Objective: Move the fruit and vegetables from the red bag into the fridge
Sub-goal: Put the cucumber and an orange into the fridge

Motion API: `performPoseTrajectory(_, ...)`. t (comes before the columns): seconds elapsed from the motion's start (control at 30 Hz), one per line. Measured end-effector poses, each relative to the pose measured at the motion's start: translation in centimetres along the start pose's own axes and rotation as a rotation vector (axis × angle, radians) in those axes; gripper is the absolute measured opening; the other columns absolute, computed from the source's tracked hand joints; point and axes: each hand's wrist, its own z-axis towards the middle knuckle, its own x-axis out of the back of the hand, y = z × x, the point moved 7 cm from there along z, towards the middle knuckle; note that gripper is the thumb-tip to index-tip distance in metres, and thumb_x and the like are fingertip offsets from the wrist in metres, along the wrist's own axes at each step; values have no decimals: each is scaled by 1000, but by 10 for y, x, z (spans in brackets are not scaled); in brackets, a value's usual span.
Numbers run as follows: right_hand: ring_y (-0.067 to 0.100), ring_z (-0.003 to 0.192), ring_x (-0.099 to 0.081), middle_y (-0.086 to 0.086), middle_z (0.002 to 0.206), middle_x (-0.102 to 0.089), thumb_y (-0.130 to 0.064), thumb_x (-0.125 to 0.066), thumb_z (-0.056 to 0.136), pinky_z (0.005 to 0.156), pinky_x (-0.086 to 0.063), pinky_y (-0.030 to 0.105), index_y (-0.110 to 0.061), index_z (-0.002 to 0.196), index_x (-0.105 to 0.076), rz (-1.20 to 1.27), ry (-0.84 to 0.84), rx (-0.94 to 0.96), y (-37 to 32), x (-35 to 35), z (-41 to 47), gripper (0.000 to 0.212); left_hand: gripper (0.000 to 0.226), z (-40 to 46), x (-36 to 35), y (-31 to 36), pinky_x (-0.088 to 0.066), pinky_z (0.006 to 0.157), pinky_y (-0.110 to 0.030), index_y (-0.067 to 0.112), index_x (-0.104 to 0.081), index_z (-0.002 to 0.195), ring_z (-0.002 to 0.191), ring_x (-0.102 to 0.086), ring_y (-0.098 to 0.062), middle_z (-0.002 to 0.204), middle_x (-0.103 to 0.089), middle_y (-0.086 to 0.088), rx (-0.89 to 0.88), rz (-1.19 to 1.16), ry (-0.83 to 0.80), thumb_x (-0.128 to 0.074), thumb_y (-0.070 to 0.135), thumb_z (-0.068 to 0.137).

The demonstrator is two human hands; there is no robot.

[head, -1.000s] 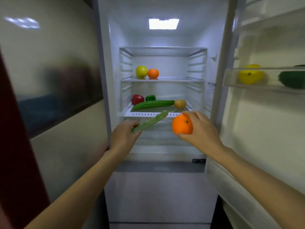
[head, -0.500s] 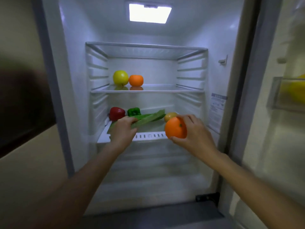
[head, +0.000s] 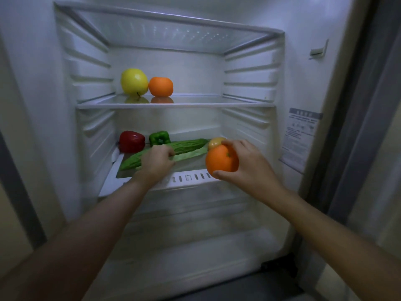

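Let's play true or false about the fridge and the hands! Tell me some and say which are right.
1. The right hand holds an orange. True.
2. The yellow apple sits on the bottom shelf. False: it is on the upper shelf, beside another orange.
3. The left hand holds a long green pod. True.
4. The red pepper is right of the green pepper. False: it is left of it.
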Motion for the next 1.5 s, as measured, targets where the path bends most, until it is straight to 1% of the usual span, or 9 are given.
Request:
performPoseTrajectory(0.23,16,112,-45,-5,123,-49,-43,-76,66,84,-44,32,-28,130,-44,-8,-21,27,-8,-4,8,73,19,-3,1,-1,-43,62,-29,18,-69,101,80,-59,-20,95,-69,-4,-32,24,-30,-64,16,83)
performPoseTrajectory(0.37,17,111,-47,-4,123,-49,-43,-76,67,80,-39,28,-27,131,-45,-12,-19,77,-20,4,10,73,39,-17,21,5,-52,83,-39,16,-60,122,105,-60,-26,117,-65,-8,-46,9,32,-65,23,84)
performPoseTrajectory(0.47,17,111,-47,-3,125,-49,-43,-76,68,80,-38,27,-27,131,-44,15,23,121,-37,23,13,72,43,-34,50,20,-49,85,-40,19,-55,127,111,-55,-26,125,-58,-6,-47,53,70,-62,31,86)
performPoseTrajectory(0.63,15,111,-47,-1,127,-48,-42,-76,69,82,-41,27,-26,132,-43,110,153,216,-76,55,23,73,45,-67,120,44,-45,78,-35,19,-55,127,108,-53,-24,121,-57,-2,-143,85,242,-61,35,86)
performPoseTrajectory(0.87,19,109,-48,2,126,-48,-45,-75,71,83,-44,30,-25,133,-42,205,273,227,-104,71,63,74,41,-91,194,59,-50,82,-39,16,-59,121,105,-54,-25,117,-59,-3,-203,180,477,-61,34,84)
performPoseTrajectory(1.0,24,112,-47,5,125,-49,-41,-76,70,83,-44,34,-23,133,-43,183,292,192,-104,70,102,74,50,-77,207,52,-47,89,-41,12,-61,118,109,-53,-31,121,-58,-10,-154,208,495,-49,39,77)
performPoseTrajectory(1.2,26,113,-45,7,124,-48,-39,-73,72,79,-41,32,-21,132,-42,37,218,117,-89,52,177,70,50,-34,200,53,-48,87,-43,12,-62,117,107,-56,-33,119,-61,-13,-153,239,505,-53,41,77)
performPoseTrajectory(1.37,28,114,-44,8,126,-46,-38,-68,74,86,-45,36,-21,133,-40,-128,32,64,-62,21,229,67,52,-4,191,55,-37,100,-40,17,-49,133,123,-43,-29,137,-48,-9,-165,252,475,-52,43,88)
performPoseTrajectory(1.5,28,115,-46,9,125,-49,-36,-69,72,91,-47,40,-19,131,-43,-139,-91,52,-46,0,255,67,56,14,188,46,-30,107,-35,23,-40,139,131,-34,-23,143,-40,-3,-183,231,448,-48,48,90)
